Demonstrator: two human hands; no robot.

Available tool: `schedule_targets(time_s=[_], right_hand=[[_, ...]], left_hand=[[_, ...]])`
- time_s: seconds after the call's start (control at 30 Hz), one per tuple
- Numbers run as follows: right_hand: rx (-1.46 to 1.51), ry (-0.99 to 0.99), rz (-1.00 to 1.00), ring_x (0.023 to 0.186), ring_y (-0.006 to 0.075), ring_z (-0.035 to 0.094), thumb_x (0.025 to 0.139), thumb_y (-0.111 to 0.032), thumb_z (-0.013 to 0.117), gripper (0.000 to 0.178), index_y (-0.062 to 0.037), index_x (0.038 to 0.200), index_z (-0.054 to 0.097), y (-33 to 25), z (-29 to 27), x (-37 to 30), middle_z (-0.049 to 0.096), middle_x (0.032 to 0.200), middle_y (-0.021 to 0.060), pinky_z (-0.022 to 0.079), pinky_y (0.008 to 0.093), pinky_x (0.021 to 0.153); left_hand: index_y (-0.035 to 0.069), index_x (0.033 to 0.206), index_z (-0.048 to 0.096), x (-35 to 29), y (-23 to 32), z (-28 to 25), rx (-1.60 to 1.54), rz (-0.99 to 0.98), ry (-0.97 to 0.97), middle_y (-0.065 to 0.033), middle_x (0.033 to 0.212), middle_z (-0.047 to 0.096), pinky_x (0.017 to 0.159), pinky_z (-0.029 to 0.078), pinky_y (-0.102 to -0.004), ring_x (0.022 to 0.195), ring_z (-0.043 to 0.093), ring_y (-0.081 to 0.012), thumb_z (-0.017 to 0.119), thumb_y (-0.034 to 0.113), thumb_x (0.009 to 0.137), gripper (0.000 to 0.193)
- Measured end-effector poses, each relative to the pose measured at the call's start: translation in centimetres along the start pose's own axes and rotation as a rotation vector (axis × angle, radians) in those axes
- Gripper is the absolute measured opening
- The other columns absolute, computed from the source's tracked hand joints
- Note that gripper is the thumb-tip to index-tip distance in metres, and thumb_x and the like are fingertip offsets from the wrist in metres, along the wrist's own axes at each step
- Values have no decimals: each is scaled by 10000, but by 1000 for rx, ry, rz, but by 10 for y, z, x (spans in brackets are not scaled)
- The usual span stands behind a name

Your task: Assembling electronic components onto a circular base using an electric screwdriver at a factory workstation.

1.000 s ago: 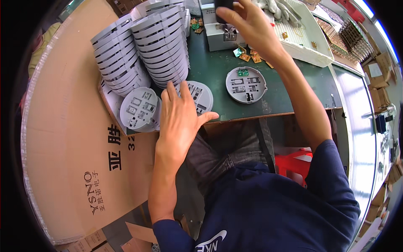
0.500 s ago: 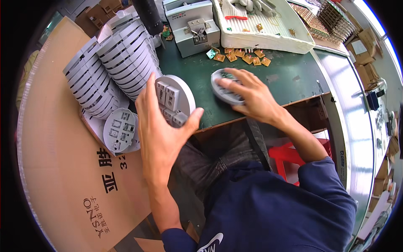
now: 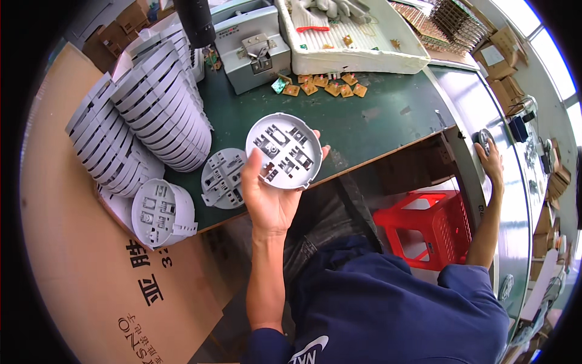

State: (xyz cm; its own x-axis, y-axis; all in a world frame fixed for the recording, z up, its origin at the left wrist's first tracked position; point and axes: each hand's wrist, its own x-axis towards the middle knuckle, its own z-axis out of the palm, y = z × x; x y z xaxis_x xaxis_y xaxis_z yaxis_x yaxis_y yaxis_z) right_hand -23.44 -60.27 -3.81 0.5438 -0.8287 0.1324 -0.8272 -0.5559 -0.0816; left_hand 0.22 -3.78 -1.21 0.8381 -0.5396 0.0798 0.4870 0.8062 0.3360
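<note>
In my left hand (image 3: 271, 203) I hold a round light-grey plastic housing (image 3: 282, 151). Its recessed, slotted face is turned up, with my thumb at the near edge and fingertips showing at its right side. Just left of it, a second slotted grey housing (image 3: 223, 176) lies tilted on the green tabletop (image 3: 376, 115). My right arm reaches far right, and my right hand (image 3: 492, 161) has its fingers around a small round grey part (image 3: 484, 138) at the side counter's edge. Details of that part are too small to make out.
Tall nested stacks of grey housings (image 3: 160, 100) stand at left, beside another housing (image 3: 160, 212) at the cardboard's edge. Behind are a grey metal fixture (image 3: 251, 51), small orange-brown circuit boards (image 3: 332, 89) and a white tray (image 3: 357, 64). A red stool (image 3: 424, 227) stands below.
My right hand has carried the round part from above the green table to the side counter at far right. My left hand, previously spread beside a housing, now holds one upturned over the table.
</note>
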Motion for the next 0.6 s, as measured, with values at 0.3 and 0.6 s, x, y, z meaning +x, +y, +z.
schedule_targets(time_s=[0.3,0.6], right_hand=[[643,-38,-739,953,266,674,935,-243,755,459,-122,1364,644,-311,-26,-86,702,1087,143,549,383,878],[619,-19,-916,975,315,658,880,-258,791,374,-41,1169,696,-355,3,-74,686,1019,127,529,399,881]], left_hand=[[129,1627,79,27,-31,-14,698,291,130,-118,1405,406,1076,438,-351,1260,468,-207,884,211,847,1124],[-57,1474,278,20,-31,-10,1369,512,313,-232,1450,381,1186,356,-448,1351,420,-343,880,282,854,929]])
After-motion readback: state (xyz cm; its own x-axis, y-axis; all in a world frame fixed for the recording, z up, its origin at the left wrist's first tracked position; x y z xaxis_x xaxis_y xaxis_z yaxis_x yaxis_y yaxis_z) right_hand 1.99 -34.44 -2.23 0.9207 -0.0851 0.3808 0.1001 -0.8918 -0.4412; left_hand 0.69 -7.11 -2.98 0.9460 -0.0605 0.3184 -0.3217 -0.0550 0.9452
